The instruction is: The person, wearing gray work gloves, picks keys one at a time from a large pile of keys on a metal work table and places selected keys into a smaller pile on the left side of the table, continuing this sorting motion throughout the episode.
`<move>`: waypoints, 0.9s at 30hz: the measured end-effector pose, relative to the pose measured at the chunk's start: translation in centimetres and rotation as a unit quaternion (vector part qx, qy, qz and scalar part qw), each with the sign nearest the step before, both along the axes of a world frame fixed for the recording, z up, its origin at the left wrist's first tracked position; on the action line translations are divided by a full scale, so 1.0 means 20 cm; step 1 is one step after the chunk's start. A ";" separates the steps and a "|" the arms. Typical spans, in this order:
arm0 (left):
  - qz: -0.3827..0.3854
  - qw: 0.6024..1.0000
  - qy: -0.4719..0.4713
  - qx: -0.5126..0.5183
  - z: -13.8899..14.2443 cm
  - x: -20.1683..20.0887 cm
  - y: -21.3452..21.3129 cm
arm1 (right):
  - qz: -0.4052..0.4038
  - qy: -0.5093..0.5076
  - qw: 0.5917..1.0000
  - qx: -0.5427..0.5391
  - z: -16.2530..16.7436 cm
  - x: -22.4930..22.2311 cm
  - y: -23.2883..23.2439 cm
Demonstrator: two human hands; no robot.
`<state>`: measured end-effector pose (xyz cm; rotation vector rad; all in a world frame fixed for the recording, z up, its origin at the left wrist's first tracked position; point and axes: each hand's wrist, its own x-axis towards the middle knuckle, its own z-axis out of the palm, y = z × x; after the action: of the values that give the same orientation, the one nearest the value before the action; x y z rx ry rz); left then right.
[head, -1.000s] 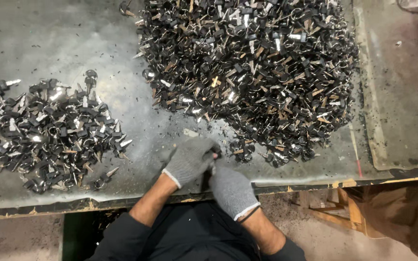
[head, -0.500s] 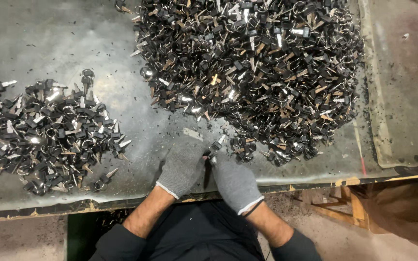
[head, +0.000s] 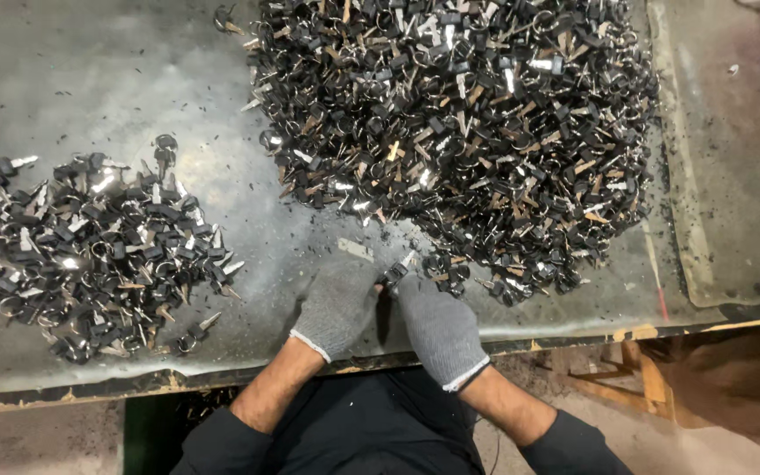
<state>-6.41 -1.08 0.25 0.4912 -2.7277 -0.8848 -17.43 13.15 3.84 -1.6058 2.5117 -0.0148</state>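
Two gloved hands set close together at the near edge, backs up.

The left hand (head: 338,303) wears a grey knit glove, its back turned up and its fingers curled down and toward the right. The right hand (head: 437,324), gloved the same with a pale cuff edge at the wrist, lies just to the right of it, fingers bent toward the left, so the fingertips of both meet at the far end. Whether they pinch anything is hard to tell. Both forearms are bare from glove to pushed-up dark sleeves and spread apart toward the near side, left forearm angling near-left, right forearm near-right.
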 end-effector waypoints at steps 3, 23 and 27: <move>-0.004 0.998 -0.062 0.018 -0.03 -0.01 0.00 | 0.019 0.052 0.997 -0.047 -0.05 0.00 0.02; -0.028 0.997 -0.043 -0.064 -0.16 0.06 0.10 | -0.074 -0.133 0.987 0.050 -0.06 0.02 0.00; 0.002 0.990 0.097 -0.099 -0.10 0.05 0.07 | -0.110 -0.216 0.964 0.110 -0.04 -0.03 0.01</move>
<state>-5.32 0.41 -1.71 0.3509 -2.5977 -0.6172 -18.02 13.28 3.10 -1.0941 2.2421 -0.0981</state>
